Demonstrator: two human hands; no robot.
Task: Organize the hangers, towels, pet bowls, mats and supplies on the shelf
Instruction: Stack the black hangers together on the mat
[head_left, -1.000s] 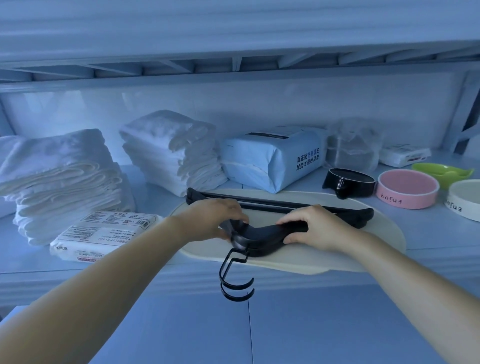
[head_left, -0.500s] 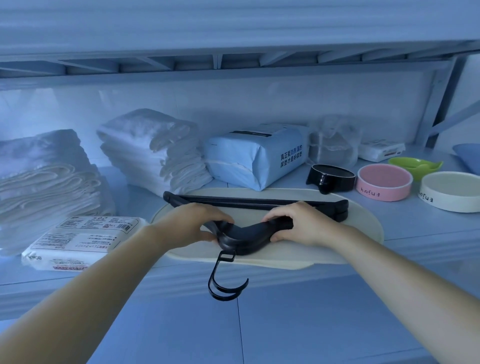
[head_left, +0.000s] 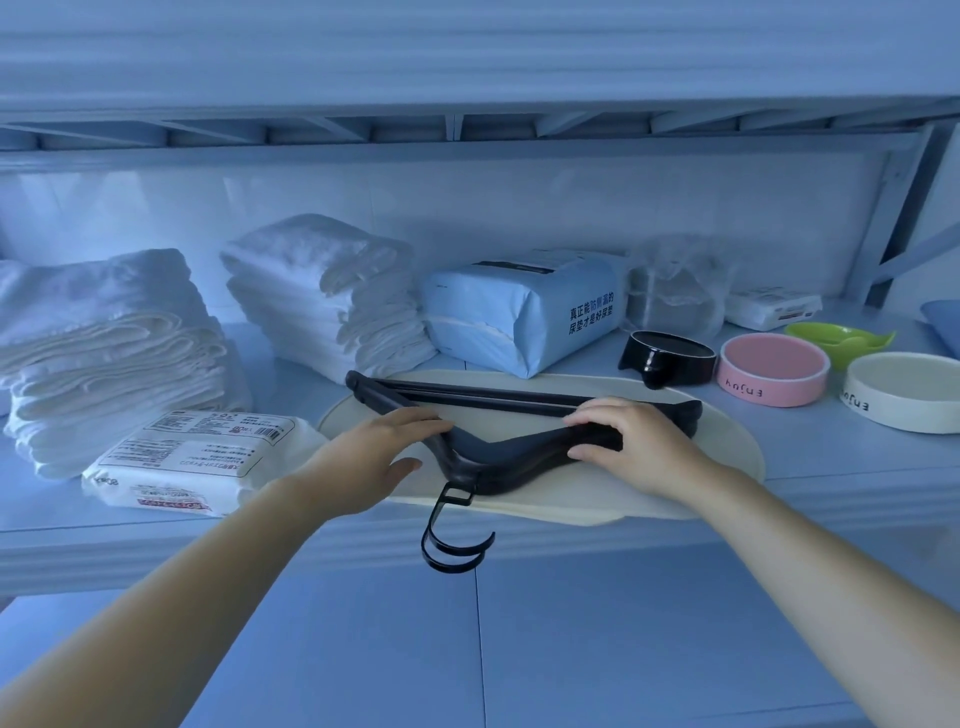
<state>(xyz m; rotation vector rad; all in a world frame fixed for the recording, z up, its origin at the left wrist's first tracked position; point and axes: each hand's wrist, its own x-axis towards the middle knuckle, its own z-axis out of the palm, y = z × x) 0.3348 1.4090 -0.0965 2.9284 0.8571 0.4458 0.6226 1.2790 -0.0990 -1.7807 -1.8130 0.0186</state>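
A small pile of black hangers (head_left: 504, 462) lies flat on the cream mat (head_left: 727, 447) near the front of the shelf (head_left: 831, 457), long bars toward the wall; their hooks (head_left: 452, 540) hang out past the shelf's front edge. The left hand (head_left: 374, 457) rests on the left arm of the pile, fingers nearly straight and laid across it, thumb spread apart on the near side; the right hand (head_left: 631, 447) grips the right arm, fingers curled over the top and thumb pressed against the near side. The mat's front lip sticks out a little over the edge. Left of the mat lies a white packet (head_left: 192, 462), just beside it; behind that stands a left stack (head_left: 104, 353) of folded white towels, and a second stack (head_left: 322, 296) stands further back, nearer the middle. A blue pack (head_left: 519, 317) sits behind the mat, touching its far rim as far as I can see; a clear bag (head_left: 675, 291) and a small packet (head_left: 774, 309) stand against the wall to its right. To the right of the mat come the black bowl (head_left: 665, 356), the pink bowl (head_left: 771, 369) and the white bowl (head_left: 904, 389) in a row, close together, with the green bowl (head_left: 839, 335) behind the last two.
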